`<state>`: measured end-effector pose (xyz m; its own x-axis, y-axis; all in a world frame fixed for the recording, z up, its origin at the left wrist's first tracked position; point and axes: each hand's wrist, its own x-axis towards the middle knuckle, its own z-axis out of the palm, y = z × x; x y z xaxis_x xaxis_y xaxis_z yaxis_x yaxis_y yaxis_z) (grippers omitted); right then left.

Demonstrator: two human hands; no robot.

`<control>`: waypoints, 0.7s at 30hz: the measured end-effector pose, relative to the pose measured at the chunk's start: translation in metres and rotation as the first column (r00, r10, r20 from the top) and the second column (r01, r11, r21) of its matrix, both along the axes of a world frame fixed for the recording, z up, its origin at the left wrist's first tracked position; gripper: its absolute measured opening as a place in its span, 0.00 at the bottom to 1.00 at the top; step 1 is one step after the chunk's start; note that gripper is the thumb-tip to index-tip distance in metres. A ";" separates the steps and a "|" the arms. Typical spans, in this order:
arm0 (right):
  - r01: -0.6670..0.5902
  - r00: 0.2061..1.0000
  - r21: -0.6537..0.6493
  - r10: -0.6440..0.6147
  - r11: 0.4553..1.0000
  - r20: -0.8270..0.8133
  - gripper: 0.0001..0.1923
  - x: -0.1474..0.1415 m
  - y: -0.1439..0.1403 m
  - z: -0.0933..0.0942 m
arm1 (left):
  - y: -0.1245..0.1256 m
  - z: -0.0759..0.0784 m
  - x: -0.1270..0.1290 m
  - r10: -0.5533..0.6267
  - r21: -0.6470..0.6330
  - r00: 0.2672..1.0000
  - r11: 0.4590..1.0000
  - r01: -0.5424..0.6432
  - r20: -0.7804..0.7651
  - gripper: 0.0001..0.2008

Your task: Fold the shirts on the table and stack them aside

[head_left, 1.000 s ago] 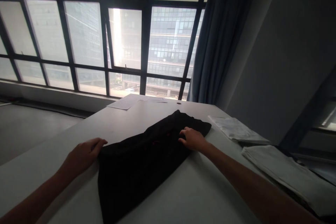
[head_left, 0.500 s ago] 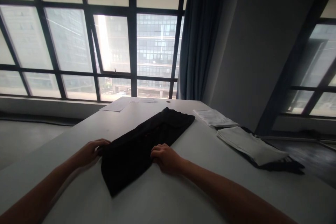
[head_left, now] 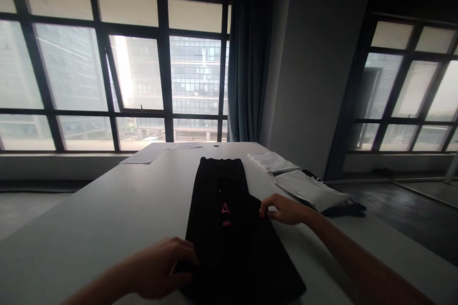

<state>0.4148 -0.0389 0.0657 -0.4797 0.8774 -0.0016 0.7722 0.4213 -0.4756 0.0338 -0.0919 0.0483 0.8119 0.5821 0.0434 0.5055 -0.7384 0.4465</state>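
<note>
The black garment has swung lengthwise away from me, my left hand gripping its near-left edge, my right hand pinching its right edge.

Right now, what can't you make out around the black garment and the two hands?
Head view only:
- Left hand: fingertips curl onto the black garment; grip unclear.
- Right hand: fingertips at the garment's edge; pinch uncertain.
- Pink logo: too small to read.
- Dark item: mostly hidden under the white folded cloth.
</note>
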 end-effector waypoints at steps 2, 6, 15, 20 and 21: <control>0.048 0.999 -0.001 -0.048 0.999 -0.021 0.10 0.018 -0.006 -0.002 | -0.011 0.004 0.026 -0.113 -0.035 0.994 0.993 0.113 0.017 0.16; -0.006 0.998 -0.023 0.004 1.000 -0.066 0.12 0.028 -0.032 -0.010 | -0.008 0.006 0.040 -0.265 -0.015 0.964 0.964 0.266 0.038 0.28; -0.117 0.989 0.019 0.118 0.993 -0.093 0.13 0.026 -0.081 -0.023 | -0.022 -0.002 0.024 -0.221 0.091 0.967 0.973 0.211 0.125 0.14; -0.199 0.947 0.022 0.198 0.980 -0.253 0.15 0.016 -0.091 -0.004 | -0.021 -0.013 0.003 -0.071 0.155 0.951 0.988 0.025 0.300 0.13; -0.212 0.935 0.015 0.207 0.977 -0.286 0.17 0.015 -0.088 0.001 | -0.015 -0.015 -0.001 -0.009 0.146 0.935 0.988 -0.046 0.355 0.13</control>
<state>0.4302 -0.1270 0.0664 -0.6350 0.7580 0.1492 0.4985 0.5496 -0.6704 0.0330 -0.1064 0.0338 0.7167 0.5614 0.4137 0.3494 -0.8024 0.4838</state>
